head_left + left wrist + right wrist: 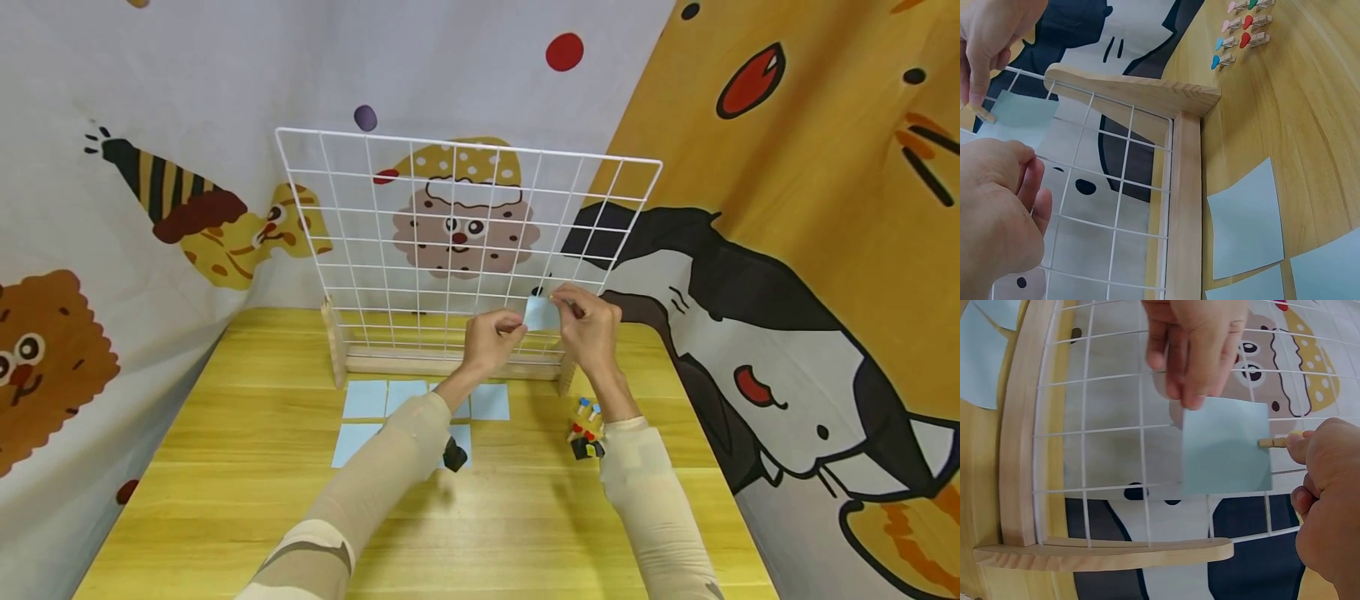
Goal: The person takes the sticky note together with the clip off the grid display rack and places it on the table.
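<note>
A light blue paper square (538,314) is held up against the white wire grid (1116,205), toward its lower right in the head view. My left hand (491,340) pinches the paper's left edge between thumb and fingers. On the opposite edge sits a small wooden clothespin (1272,442), which my right hand (590,327) grips between thumb and finger. The right wrist view shows the clothespin's tip overlapping the paper; whether it also bites a wire cannot be told. Its far end is hidden by the right hand.
Several blue paper squares (490,402) lie in rows on the wooden table (525,517), partly under the left forearm. Several small clothespins with coloured hearts (1255,40) lie near the right forearm. A wooden base bar (1185,206) and side feet (1110,556) support the grid.
</note>
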`<act>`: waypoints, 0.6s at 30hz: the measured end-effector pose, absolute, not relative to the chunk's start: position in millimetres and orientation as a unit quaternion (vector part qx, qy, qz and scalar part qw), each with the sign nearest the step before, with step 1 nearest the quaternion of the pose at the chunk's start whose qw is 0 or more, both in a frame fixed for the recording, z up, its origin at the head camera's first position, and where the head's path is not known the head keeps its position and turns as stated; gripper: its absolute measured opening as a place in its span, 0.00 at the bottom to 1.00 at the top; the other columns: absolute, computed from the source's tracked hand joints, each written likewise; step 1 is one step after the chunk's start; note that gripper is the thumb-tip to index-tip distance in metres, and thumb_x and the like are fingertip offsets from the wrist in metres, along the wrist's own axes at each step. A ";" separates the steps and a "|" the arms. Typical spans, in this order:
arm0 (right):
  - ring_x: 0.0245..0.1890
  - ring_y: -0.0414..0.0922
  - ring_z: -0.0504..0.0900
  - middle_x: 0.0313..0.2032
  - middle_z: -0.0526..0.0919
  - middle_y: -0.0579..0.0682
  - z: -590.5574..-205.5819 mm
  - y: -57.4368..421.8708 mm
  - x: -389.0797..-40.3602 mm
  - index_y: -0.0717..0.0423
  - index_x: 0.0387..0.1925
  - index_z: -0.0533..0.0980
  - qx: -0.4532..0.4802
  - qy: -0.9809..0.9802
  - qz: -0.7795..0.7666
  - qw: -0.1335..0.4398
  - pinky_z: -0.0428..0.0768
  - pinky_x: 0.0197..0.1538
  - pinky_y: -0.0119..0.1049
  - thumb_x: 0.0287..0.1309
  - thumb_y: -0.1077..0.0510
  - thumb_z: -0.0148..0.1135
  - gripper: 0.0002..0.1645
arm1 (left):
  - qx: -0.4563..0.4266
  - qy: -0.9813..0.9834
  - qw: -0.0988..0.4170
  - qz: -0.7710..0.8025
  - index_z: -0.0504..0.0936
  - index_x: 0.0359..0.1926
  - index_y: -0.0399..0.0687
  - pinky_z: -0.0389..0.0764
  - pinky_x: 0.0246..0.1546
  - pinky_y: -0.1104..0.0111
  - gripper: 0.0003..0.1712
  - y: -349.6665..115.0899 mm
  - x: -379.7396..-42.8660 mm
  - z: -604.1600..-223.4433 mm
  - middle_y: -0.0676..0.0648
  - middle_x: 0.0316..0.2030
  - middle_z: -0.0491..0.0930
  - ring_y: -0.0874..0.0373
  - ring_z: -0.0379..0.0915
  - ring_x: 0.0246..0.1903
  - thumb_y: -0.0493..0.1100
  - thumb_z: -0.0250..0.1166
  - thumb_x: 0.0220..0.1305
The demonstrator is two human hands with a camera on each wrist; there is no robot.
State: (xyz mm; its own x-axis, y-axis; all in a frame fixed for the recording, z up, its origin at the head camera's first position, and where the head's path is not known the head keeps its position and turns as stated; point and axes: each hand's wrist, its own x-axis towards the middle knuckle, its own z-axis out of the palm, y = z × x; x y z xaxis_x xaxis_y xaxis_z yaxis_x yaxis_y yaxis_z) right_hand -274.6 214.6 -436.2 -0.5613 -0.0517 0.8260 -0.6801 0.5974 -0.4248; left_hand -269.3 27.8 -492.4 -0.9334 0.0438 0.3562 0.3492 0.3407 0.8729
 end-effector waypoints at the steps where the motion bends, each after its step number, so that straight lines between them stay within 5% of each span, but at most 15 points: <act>1: 0.21 0.48 0.85 0.37 0.97 0.59 -435.2 214.7 -274.8 0.65 0.35 0.93 0.228 -0.793 0.387 0.411 0.69 0.33 0.11 0.63 0.75 0.76 0.06 | -0.121 -0.807 0.136 -0.562 0.95 0.51 0.39 0.95 0.51 0.61 0.09 27.7 -269.1 -492.2 0.42 0.46 0.97 0.47 0.96 0.46 0.37 0.76 0.74; 6: 0.25 0.50 0.89 0.38 0.97 0.58 -429.4 216.3 -271.5 0.64 0.36 0.94 0.227 -0.789 0.384 0.421 0.72 0.35 0.10 0.63 0.75 0.76 0.07 | -0.117 -0.806 0.129 -0.565 0.95 0.50 0.39 0.95 0.48 0.62 0.08 26.5 -267.7 -493.3 0.41 0.46 0.97 0.47 0.96 0.45 0.36 0.76 0.74; 18: 0.21 0.41 0.72 0.41 0.96 0.63 -423.5 226.1 -250.6 0.68 0.38 0.92 0.240 -0.768 0.437 0.401 0.65 0.31 0.17 0.63 0.76 0.76 0.05 | -0.126 -0.798 0.113 -0.579 0.95 0.50 0.39 0.95 0.46 0.66 0.08 11.9 -253.8 -490.3 0.40 0.46 0.97 0.45 0.95 0.45 0.36 0.77 0.72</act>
